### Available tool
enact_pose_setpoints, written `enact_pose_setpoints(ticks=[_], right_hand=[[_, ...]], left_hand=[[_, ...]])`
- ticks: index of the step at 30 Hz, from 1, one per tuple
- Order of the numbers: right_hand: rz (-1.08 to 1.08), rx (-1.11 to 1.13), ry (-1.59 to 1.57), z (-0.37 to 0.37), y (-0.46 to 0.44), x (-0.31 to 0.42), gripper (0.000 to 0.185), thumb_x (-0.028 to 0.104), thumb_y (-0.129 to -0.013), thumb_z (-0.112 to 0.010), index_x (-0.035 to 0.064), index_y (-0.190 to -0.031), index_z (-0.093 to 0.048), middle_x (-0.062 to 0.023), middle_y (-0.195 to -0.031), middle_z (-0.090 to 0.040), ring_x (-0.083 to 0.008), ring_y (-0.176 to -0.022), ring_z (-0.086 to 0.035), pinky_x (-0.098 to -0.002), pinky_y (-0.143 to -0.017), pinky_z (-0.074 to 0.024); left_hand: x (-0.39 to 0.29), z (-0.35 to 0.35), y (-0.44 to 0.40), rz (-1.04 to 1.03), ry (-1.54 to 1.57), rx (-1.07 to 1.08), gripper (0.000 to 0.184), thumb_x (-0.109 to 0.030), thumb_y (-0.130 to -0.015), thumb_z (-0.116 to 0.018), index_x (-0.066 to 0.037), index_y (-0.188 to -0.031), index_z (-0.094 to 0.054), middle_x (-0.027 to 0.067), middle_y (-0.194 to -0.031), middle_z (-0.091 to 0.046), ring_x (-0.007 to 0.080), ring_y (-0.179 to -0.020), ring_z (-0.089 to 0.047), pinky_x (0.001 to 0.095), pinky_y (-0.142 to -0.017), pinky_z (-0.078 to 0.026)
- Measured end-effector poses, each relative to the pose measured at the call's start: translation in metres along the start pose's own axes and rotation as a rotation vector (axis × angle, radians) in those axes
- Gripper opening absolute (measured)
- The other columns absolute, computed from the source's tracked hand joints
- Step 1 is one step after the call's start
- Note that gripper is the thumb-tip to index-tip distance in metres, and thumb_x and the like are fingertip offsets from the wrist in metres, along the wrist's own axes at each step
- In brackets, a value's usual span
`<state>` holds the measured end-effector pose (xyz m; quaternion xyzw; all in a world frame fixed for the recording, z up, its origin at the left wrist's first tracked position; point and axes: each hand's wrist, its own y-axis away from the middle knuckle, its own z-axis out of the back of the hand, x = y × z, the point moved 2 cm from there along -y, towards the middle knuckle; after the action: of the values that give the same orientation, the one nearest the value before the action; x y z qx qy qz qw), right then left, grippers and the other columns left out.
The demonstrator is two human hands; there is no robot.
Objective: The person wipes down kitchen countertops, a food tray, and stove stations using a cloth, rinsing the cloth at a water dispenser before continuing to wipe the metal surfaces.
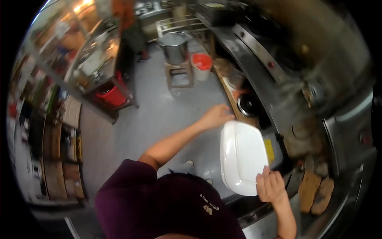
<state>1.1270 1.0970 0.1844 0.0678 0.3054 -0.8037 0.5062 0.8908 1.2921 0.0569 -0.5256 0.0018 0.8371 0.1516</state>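
A white, shallow dish or lid (252,153) with rounded corners is held tilted in front of my body, to the right. My right hand (272,185) grips its lower right edge, with the fingers over the rim. My left hand (217,116) is stretched forward beside the far left corner of the dish; its thumb and a finger look apart, and whether it touches the dish is unclear.
A large metal pot (174,47) stands on a stool (180,75), beside a white bucket with a red top (202,63). A steel stove counter (254,71) runs along the right. Shelving (61,159) and a red bin (113,95) are left. Another person (129,28) stands far off.
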Motion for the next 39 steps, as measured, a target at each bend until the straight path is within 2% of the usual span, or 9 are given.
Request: enact_pose_setpoints(ticks=[7, 10, 13, 16, 19, 22, 26, 32, 39], right_hand=[[-0.177, -0.066, -0.542, -0.122, -0.085, -0.030, 0.025, 0.002, -0.076, -0.056, -0.0097, -0.097, -0.051, -0.0204, -0.079, -0.056, -0.0286, -0.059, -0.051, -0.0327, -0.051, -0.0408], [-0.456, -0.135, -0.959, -0.211, -0.122, -0.048, 0.024, 0.001, -0.077, -0.054, -0.0063, -0.100, -0.053, -0.0199, -0.076, -0.053, -0.0363, -0.066, -0.053, -0.0365, -0.057, -0.0434], [-0.903, -0.010, -1.343, -0.271, -0.187, -0.057, 0.023, 0.012, -0.088, -0.052, -0.0061, -0.102, -0.056, -0.0106, -0.078, -0.060, -0.0207, -0.069, -0.056, -0.0315, -0.063, -0.0454], [-1.266, 0.028, -1.787, -0.347, -0.242, -0.054, 0.033, 0.016, -0.085, -0.057, -0.0085, -0.106, -0.054, -0.0103, -0.093, -0.061, -0.0212, -0.081, -0.058, -0.0307, -0.073, -0.0457], [-1.433, 0.033, -2.068, -0.401, -0.296, -0.043, 0.045, 0.018, -0.081, -0.061, -0.0113, -0.113, -0.049, -0.0154, -0.108, -0.058, -0.0232, -0.096, -0.057, -0.0347, -0.083, -0.0442], [-1.563, 0.085, -2.155, -0.436, -0.342, -0.042, 0.048, 0.019, -0.080, -0.062, -0.0108, -0.115, -0.048, -0.0166, -0.108, -0.058, -0.0248, -0.098, -0.057, -0.0348, -0.085, -0.0439], [-1.502, 0.045, -2.266, -0.489, -0.412, -0.067, 0.046, 0.027, -0.086, -0.056, -0.0021, -0.121, -0.048, -0.0107, -0.116, -0.056, -0.0232, -0.104, -0.055, -0.0360, -0.090, -0.0422], [-1.221, -0.190, -2.466, -0.558, -0.554, -0.107, 0.046, 0.032, -0.092, -0.047, 0.0021, -0.127, -0.042, -0.0099, -0.121, -0.054, -0.0209, -0.105, -0.055, -0.0354, -0.089, -0.0445], [-0.869, 0.301, -2.464, -0.641, -0.729, -0.085, 0.035, 0.014, -0.088, -0.050, 0.0001, -0.120, -0.044, -0.0080, -0.110, -0.055, -0.0197, -0.093, -0.056, -0.0378, -0.068, -0.0496]], left_hand=[[0.026, 0.128, 0.034, -0.167, -0.196, -0.542, 0.017, -0.017, -0.089, -0.052, -0.004, -0.092, -0.063, 0.0109, -0.080, -0.061, 0.0252, -0.071, -0.060, 0.0326, -0.062, -0.046], [0.056, 0.162, 0.031, -0.093, -0.295, -0.481, 0.021, -0.021, -0.088, -0.053, -0.004, -0.093, -0.063, 0.0118, -0.079, -0.061, 0.0246, -0.071, -0.060, 0.0320, -0.062, -0.046], [0.131, 0.216, 0.038, 0.045, -0.339, -0.418, 0.033, -0.032, -0.092, -0.047, -0.003, -0.099, -0.062, 0.0089, -0.080, -0.063, 0.0214, -0.069, -0.060, 0.0297, -0.059, -0.046], [0.179, 0.270, 0.052, 0.549, 0.056, -0.152, 0.049, -0.043, -0.095, -0.037, -0.002, -0.104, -0.061, 0.0079, -0.082, -0.064, 0.0190, -0.068, -0.058, 0.0297, -0.061, -0.047], [0.226, 0.306, 0.055, 0.575, 0.403, -0.071, 0.061, -0.052, -0.094, -0.032, 0.001, -0.108, -0.060, 0.0098, -0.083, -0.062, 0.0176, -0.070, -0.058, 0.0297, -0.052, -0.049], [0.257, 0.326, 0.032, 0.625, 0.483, -0.329, 0.058, -0.048, -0.095, -0.034, 0.003, -0.109, -0.059, 0.0111, -0.090, -0.063, 0.0161, -0.078, -0.058, 0.0290, -0.063, -0.050], [0.293, 0.365, -0.016, 0.513, 0.669, -0.543, 0.049, -0.040, -0.096, -0.038, 0.003, -0.114, -0.057, 0.0073, -0.104, -0.061, 0.0134, -0.096, -0.054, 0.0278, -0.085, -0.043], [0.328, 0.469, -0.086, 0.428, 0.681, -0.809, 0.046, -0.036, -0.097, -0.039, 0.004, -0.114, -0.056, 0.0062, -0.103, -0.061, 0.0119, -0.094, -0.054, 0.0277, -0.085, -0.042], [0.397, 0.589, -0.123, 0.360, 0.645, -1.266, 0.040, -0.034, -0.095, -0.043, 0.001, -0.109, -0.057, 0.0045, -0.098, -0.062, 0.0101, -0.089, -0.055, 0.0246, -0.079, -0.042]])
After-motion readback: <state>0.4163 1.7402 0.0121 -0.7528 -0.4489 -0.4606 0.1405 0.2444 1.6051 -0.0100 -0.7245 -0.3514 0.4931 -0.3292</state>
